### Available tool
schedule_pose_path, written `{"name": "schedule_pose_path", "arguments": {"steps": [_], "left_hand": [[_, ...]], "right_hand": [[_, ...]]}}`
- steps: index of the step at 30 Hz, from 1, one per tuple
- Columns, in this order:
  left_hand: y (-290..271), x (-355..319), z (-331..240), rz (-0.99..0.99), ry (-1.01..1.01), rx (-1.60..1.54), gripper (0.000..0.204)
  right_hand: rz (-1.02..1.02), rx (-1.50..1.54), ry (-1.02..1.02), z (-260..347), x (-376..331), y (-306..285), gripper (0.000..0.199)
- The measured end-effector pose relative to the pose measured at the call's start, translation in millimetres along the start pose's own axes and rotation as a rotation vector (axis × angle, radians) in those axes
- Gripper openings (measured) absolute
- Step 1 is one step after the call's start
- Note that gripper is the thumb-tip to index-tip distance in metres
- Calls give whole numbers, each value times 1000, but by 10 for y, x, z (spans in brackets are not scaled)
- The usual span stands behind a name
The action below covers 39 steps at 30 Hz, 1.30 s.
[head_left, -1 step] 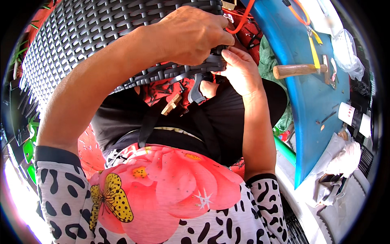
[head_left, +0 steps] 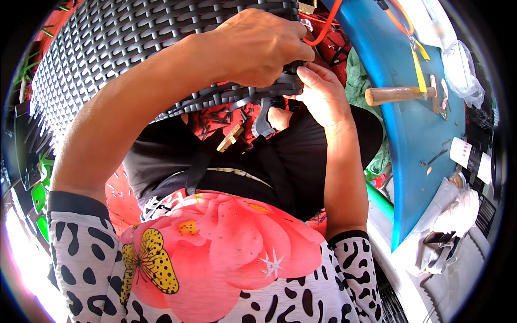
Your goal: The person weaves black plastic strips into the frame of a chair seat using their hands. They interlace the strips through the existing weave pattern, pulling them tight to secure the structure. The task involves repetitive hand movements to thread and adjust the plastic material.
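A large black woven wicker panel (head_left: 124,48) fills the upper left and rests over my lap. My left hand (head_left: 258,46) is clamped over its near edge, fingers curled around the dark weaving strips (head_left: 237,97). My right hand (head_left: 318,91) sits just to the right, thumb and fingers pinching the same strips at the panel's edge. A loose strip end (head_left: 262,123) hangs down below both hands.
A blue board (head_left: 414,124) stands to the right with a wooden-handled hammer (head_left: 396,95), a yellow strip and small nails on it. An orange cord (head_left: 323,29) loops at the top. Crumpled plastic and cloth (head_left: 452,215) lie at the far right.
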<state>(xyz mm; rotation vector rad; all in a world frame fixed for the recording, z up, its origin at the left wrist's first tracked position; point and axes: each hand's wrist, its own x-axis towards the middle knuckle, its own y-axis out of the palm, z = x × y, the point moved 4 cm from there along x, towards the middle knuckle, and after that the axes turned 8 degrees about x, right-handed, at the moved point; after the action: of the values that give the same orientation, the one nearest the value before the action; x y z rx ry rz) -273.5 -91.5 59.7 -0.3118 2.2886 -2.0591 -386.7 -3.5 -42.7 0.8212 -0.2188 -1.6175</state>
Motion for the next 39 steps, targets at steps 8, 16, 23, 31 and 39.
{"name": "schedule_pose_path", "arguments": {"steps": [8,16,23,31,39], "left_hand": [[-49,-48,29,33,-22,-86,40],[-444,-169,384,190,-270,-783,43],[-224,-982,278,-196,-439,-455,17],[-49,-1280,-94,-217,-233,-95,33],[32,-1309,-203,-175,-300,24,44]], "right_hand": [[31,-115,-28,-4,11,-3,23],[136,-35,-11,-17,-5,78,32],[141,-65,-17,-26,-10,51,32],[138,-168,-3,-28,-35,95,44],[92,-47,-57,-10,-78,152,35]]}}
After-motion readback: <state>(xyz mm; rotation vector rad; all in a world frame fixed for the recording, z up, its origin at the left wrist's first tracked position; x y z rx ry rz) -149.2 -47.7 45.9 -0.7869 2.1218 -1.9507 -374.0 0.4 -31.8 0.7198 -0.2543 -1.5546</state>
